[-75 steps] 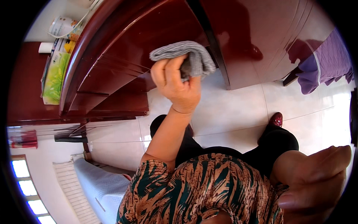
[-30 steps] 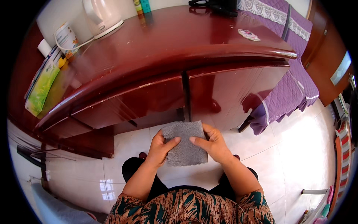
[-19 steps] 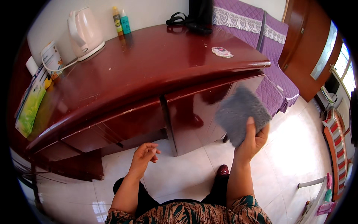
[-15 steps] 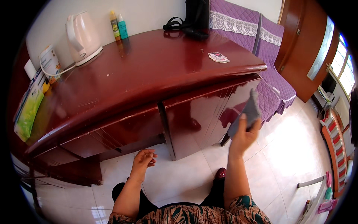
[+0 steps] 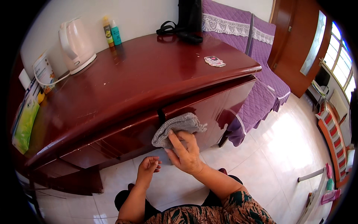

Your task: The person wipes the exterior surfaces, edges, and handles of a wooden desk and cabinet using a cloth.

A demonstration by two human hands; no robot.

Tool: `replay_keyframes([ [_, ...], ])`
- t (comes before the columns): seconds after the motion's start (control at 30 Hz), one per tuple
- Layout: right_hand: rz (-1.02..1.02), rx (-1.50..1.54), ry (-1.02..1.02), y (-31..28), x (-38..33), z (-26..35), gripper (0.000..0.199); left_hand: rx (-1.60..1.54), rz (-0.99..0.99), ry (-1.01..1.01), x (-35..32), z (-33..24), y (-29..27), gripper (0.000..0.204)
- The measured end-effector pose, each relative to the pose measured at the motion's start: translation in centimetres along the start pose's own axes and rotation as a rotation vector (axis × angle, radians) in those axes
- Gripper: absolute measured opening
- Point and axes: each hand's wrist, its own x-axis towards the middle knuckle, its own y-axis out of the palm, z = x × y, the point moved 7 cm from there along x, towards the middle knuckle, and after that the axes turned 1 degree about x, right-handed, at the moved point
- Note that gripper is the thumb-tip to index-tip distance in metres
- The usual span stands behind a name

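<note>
A folded grey knit cloth point(image 5: 179, 128) is in my right hand point(image 5: 186, 153), pinned under its fingers. The hand presses it to the glossy front of a dark red wooden cabinet point(image 5: 209, 112), by the gap between two front panels. My fingers cover the cloth's lower part. To the left and lower, my left hand point(image 5: 148, 170) hangs in front of the cabinet with its fingers loosely curled in; nothing shows in it.
On the cabinet top stand a pink kettle point(image 5: 77, 46), two small bottles point(image 5: 112, 33), a black bag point(image 5: 188, 22) and a flat sticker point(image 5: 215, 61). A green pack point(image 5: 25, 127) lies at the left. A purple quilted chair point(image 5: 238, 115) adjoins the right end.
My right hand has swept the cloth leftward across the cabinet front, from its right end to the middle. My left hand has shifted slightly right and down.
</note>
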Motion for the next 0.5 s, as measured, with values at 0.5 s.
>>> replay_keyframes([
  [0.5,-0.347,-0.250,0.452,-14.7,4.2,-15.3,0.054,0.029,0.109,0.031,-0.3,0.1,1.7,0.021],
])
